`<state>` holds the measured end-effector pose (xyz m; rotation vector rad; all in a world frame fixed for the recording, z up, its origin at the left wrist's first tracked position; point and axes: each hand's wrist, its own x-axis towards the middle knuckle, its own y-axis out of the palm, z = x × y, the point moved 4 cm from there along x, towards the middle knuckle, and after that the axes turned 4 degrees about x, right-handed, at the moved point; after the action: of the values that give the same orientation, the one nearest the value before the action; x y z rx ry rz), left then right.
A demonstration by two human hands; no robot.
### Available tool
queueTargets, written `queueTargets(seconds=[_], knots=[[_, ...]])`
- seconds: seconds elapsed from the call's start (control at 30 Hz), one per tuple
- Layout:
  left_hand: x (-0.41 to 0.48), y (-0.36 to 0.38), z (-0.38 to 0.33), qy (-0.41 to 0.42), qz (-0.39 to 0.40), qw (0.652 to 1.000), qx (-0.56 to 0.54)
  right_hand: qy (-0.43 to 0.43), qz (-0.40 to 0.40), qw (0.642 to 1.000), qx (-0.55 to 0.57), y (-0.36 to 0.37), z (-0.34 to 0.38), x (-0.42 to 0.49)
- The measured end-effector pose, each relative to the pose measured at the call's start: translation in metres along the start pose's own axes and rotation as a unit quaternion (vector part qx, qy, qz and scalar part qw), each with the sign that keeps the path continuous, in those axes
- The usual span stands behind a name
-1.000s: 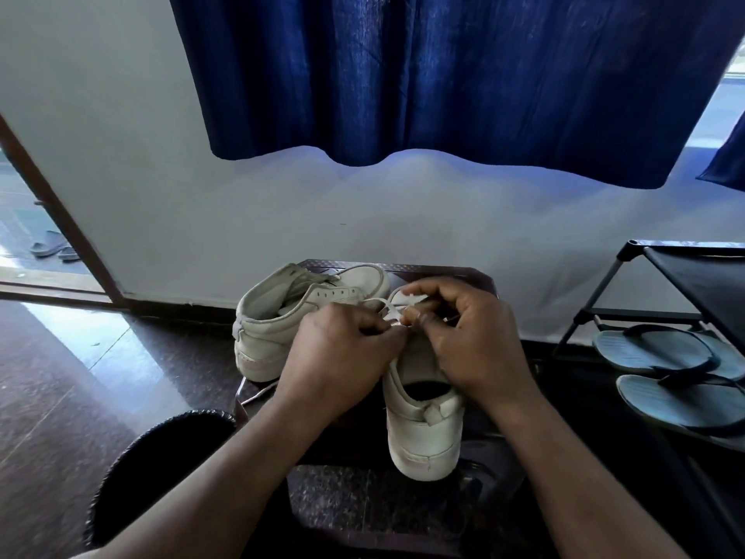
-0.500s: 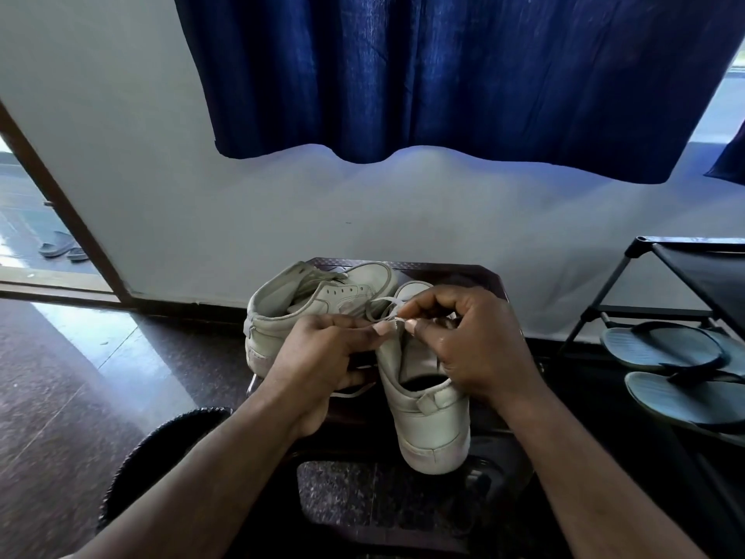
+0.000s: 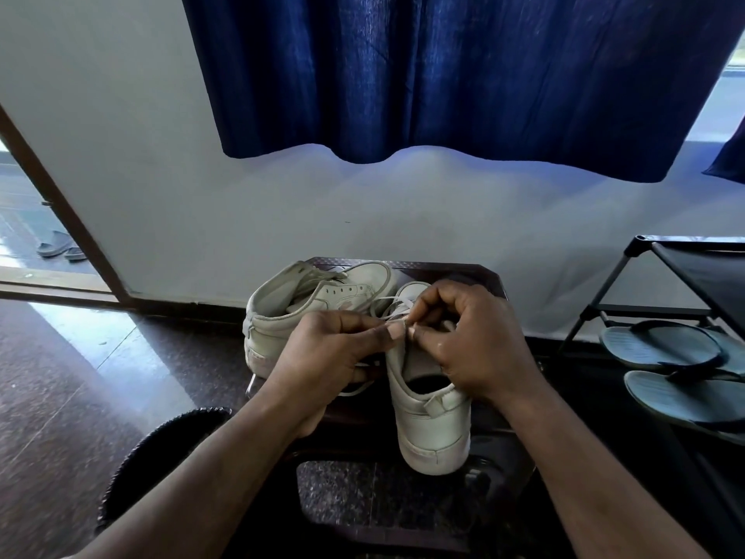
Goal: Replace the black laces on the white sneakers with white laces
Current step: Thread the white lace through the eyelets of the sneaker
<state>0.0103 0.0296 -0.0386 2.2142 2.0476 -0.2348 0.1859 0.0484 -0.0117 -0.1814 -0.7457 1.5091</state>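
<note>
Barely any change from half a second back: my left hand (image 3: pixel 322 357) and right hand (image 3: pixel 471 340) still meet fingertip to fingertip, both pinching the thin white lace (image 3: pixel 388 306). A second ago the hands sat closer together over the tongue; now a loop of lace shows just beyond the left thumb. White strands hang under the left hand.

The white leather sneaker (image 3: pixel 433 433) stands under the right hand, heel toward me, on the dark plastic counter (image 3: pixel 447 270). The hands hide its eyelets. The second white sneaker (image 3: pixel 322 296) lies tipped on its side beyond the left hand, with no lace in its visible eyelets.

A deep blue curtain (image 3: pixel 443 74) hangs well beyond both hands. Grey-blue flip-flops (image 3: pixel 661 344) lie right of the right hand, under a black metal rack (image 3: pixel 685 256). A black round ribbed thing (image 3: pixel 161 437) sits beside the left forearm.
</note>
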Motion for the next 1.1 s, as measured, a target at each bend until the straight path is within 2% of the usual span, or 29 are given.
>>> queueTargets(seconds=[0.1, 0.23, 0.37, 0.43, 0.5, 0.53, 0.63, 0.7, 0.87, 1.03, 1.1], knots=[[0.002, 0.002, -0.001, 0.016, 0.013, 1.000, 0.024, -0.012, 0.004, 1.000, 0.004, -0.003, -0.001, 0.000], [0.011, 0.009, 0.004, -0.012, -0.008, 1.000, 0.000, -0.015, 0.012, 1.000, 0.002, -0.005, -0.006, -0.001], [0.020, 0.016, 0.006, 0.006, -0.049, 0.996, 0.079, -0.017, 0.038, 0.999, -0.025, 0.000, -0.015, 0.001], [0.020, 0.015, 0.000, 0.057, -0.076, 0.971, 0.218, -0.020, 0.046, 0.998, -0.028, 0.002, -0.017, 0.001], [0.019, 0.011, -0.004, 0.082, -0.100, 0.916, 0.379, -0.023, 0.045, 0.999, -0.018, 0.001, -0.018, 0.002], [0.021, 0.005, -0.003, 0.070, -0.109, 0.897, 0.422, -0.026, 0.045, 0.999, -0.013, 0.000, -0.018, 0.003], [0.025, -0.013, 0.006, 0.012, -0.113, 0.882, 0.456, -0.033, 0.035, 0.999, 0.005, -0.001, -0.018, 0.003], [0.022, -0.016, 0.008, 0.021, -0.105, 0.869, 0.483, -0.029, 0.027, 0.999, 0.021, -0.001, -0.019, 0.002], [0.009, -0.005, -0.008, 0.216, -0.110, 0.879, 0.412, -0.025, 0.028, 0.999, 0.020, 0.003, -0.020, 0.003], [0.019, 0.009, -0.002, 0.154, -0.042, 0.938, 0.306, -0.025, 0.039, 0.999, 0.014, 0.003, -0.017, 0.003], [0.019, 0.010, -0.004, 0.145, -0.050, 0.927, 0.341, -0.019, 0.043, 0.999, 0.025, 0.003, -0.020, 0.002]])
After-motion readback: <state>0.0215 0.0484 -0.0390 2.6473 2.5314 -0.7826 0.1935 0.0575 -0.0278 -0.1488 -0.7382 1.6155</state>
